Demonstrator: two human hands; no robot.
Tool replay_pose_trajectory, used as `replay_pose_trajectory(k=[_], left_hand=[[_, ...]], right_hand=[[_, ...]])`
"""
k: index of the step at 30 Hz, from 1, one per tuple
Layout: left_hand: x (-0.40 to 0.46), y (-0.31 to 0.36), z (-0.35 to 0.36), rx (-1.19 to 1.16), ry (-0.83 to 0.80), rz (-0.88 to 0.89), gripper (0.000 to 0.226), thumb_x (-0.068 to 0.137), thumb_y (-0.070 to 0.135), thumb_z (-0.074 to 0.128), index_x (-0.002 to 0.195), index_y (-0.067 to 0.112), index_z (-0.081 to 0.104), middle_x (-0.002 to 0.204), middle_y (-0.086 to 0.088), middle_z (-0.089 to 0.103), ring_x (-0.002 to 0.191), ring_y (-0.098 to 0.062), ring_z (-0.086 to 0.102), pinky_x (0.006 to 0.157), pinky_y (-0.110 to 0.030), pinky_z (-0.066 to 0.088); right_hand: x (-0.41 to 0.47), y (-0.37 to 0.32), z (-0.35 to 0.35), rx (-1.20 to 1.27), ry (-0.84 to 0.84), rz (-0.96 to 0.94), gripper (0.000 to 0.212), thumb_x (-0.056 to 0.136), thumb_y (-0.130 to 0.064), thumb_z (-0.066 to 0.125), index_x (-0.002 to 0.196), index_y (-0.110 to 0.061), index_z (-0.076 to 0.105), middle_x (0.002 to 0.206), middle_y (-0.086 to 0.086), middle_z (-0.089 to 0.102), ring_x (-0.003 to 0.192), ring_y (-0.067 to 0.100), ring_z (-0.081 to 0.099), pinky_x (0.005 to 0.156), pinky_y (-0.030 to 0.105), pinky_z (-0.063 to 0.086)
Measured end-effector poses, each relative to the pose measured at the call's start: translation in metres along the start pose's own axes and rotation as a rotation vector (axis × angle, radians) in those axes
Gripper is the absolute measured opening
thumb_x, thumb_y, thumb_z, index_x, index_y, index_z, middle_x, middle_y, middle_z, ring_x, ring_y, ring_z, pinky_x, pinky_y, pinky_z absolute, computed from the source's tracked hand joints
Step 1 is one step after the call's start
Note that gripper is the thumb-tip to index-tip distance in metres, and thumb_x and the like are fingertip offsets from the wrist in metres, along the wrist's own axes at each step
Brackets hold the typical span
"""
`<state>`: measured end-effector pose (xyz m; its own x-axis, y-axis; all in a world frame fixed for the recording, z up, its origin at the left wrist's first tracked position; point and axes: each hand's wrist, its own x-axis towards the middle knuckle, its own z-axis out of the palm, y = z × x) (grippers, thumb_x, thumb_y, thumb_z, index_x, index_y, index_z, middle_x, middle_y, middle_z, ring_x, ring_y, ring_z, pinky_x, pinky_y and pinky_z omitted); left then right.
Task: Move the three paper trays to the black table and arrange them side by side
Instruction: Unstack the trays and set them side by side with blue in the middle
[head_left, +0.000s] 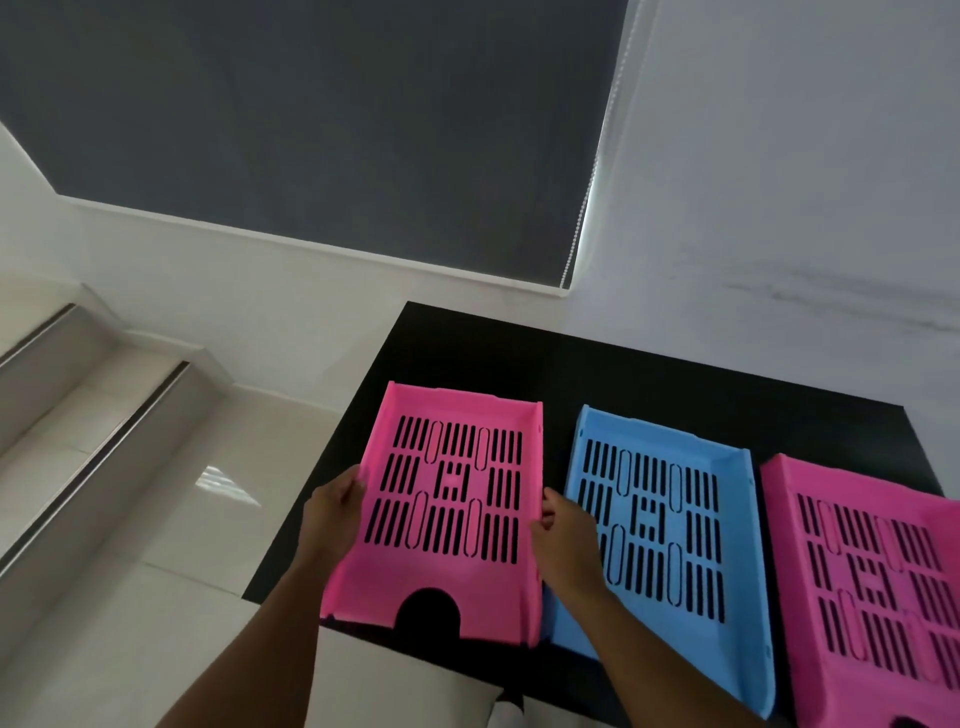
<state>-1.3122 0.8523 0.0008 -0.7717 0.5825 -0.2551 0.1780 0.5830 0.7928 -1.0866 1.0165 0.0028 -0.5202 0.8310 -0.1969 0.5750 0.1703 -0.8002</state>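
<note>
Three slotted plastic paper trays lie in a row on the black table (467, 353). The left pink tray (395, 587) is held by both hands: my left hand (332, 512) grips its left wall, my right hand (563, 540) grips its right wall. Its front edge with the round notch reaches the table's near edge. A blue tray (737, 478) sits just to its right, partly behind my right hand. A second pink tray (789, 571) lies at the far right, cut off by the frame.
A white wall (779, 182) stands behind the table, with a dark grey roller blind (311, 114) and its bead chain. Pale tiled steps (104, 415) with metal nosing rise at the left. Glossy floor tiles lie beside the table's left edge.
</note>
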Motion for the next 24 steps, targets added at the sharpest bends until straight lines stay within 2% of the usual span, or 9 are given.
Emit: replay_pose_trajectory(k=[2, 5, 7, 12, 14, 16, 17, 20, 24], left_hand=[[0.003, 0.001, 0.002, 0.018, -0.003, 0.015, 0.027, 0.105, 0.023, 0.047, 0.090, 0.011, 0.066, 0.074, -0.016, 0.074, 0.068, -0.034, 0.075, 0.065, -0.041, 0.063], [0.006, 0.000, 0.009, 0.009, -0.011, 0.011, 0.025, 0.104, 0.020, 0.048, 0.090, 0.009, 0.065, 0.074, -0.017, 0.073, 0.068, -0.036, 0.074, 0.065, -0.043, 0.063], [0.008, -0.003, 0.014, -0.001, -0.004, -0.001, 0.026, 0.105, 0.017, 0.047, 0.090, 0.006, 0.065, 0.075, -0.019, 0.072, 0.068, -0.037, 0.073, 0.067, -0.046, 0.063], [0.011, -0.007, 0.020, -0.005, 0.000, -0.035, 0.025, 0.104, 0.012, 0.048, 0.089, 0.004, 0.066, 0.076, -0.021, 0.072, 0.071, -0.041, 0.073, 0.068, -0.043, 0.061], [0.013, -0.006, 0.023, 0.019, 0.015, -0.037, 0.025, 0.104, 0.011, 0.047, 0.088, 0.007, 0.065, 0.073, -0.019, 0.071, 0.065, -0.038, 0.072, 0.065, -0.042, 0.061], [0.015, -0.001, 0.026, 0.050, 0.080, -0.027, 0.023, 0.104, 0.011, 0.046, 0.089, 0.015, 0.063, 0.068, -0.011, 0.068, 0.052, -0.021, 0.067, 0.052, -0.033, 0.061], [0.015, 0.002, 0.028, 0.053, 0.127, -0.018, 0.019, 0.104, 0.011, 0.046, 0.098, 0.016, 0.064, 0.069, -0.008, 0.067, 0.051, -0.015, 0.066, 0.046, -0.025, 0.056], [0.013, 0.018, 0.036, 0.005, 0.195, 0.018, 0.029, 0.103, 0.012, 0.044, 0.130, 0.010, 0.055, 0.081, -0.005, 0.068, 0.054, -0.012, 0.069, 0.038, -0.013, 0.049], [0.006, 0.041, 0.059, -0.033, 0.158, 0.058, 0.037, 0.103, 0.013, 0.048, 0.140, 0.017, 0.051, 0.094, -0.005, 0.073, 0.055, -0.009, 0.067, 0.041, -0.017, 0.053]], right_hand=[[-0.001, 0.005, 0.002, -0.010, -0.004, 0.011, 0.026, 0.094, 0.001, 0.056, 0.114, -0.011, 0.068, 0.099, 0.005, 0.072, 0.080, 0.009, 0.071, 0.068, 0.017, 0.060], [-0.001, 0.010, 0.003, -0.063, -0.025, 0.037, 0.040, 0.095, 0.003, 0.052, 0.134, -0.005, 0.057, 0.120, 0.019, 0.067, 0.099, 0.024, 0.068, 0.089, 0.044, 0.059], [-0.003, 0.011, 0.003, -0.083, -0.022, 0.033, 0.045, 0.095, 0.004, 0.050, 0.139, -0.006, 0.053, 0.123, 0.020, 0.065, 0.107, 0.031, 0.066, 0.093, 0.048, 0.057], [-0.008, 0.014, 0.002, -0.084, -0.039, 0.003, 0.049, 0.096, 0.002, 0.050, 0.144, -0.007, 0.045, 0.131, 0.017, 0.062, 0.120, 0.028, 0.062, 0.102, 0.043, 0.053], [-0.009, 0.016, -0.001, -0.066, -0.035, -0.012, 0.045, 0.096, 0.000, 0.052, 0.140, -0.008, 0.051, 0.123, 0.013, 0.066, 0.111, 0.024, 0.067, 0.091, 0.023, 0.057], [-0.009, 0.016, -0.005, -0.035, -0.010, -0.014, 0.043, 0.096, -0.004, 0.054, 0.138, -0.011, 0.054, 0.119, 0.007, 0.068, 0.096, 0.014, 0.070, 0.073, 0.003, 0.051], [-0.009, 0.016, -0.009, -0.021, 0.007, -0.017, 0.043, 0.096, -0.006, 0.055, 0.139, -0.012, 0.054, 0.122, 0.005, 0.068, 0.095, 0.008, 0.068, 0.074, 0.002, 0.050], [-0.008, 0.021, -0.022, -0.006, 0.102, -0.028, 0.039, 0.097, -0.010, 0.056, 0.136, -0.008, 0.057, 0.128, 0.005, 0.065, 0.110, 0.010, 0.062, 0.098, 0.022, 0.051], [-0.011, 0.040, -0.041, -0.036, 0.231, -0.033, 0.032, 0.097, -0.008, 0.056, 0.128, -0.007, 0.062, 0.121, 0.006, 0.068, 0.107, 0.009, 0.062, 0.090, 0.017, 0.047]])
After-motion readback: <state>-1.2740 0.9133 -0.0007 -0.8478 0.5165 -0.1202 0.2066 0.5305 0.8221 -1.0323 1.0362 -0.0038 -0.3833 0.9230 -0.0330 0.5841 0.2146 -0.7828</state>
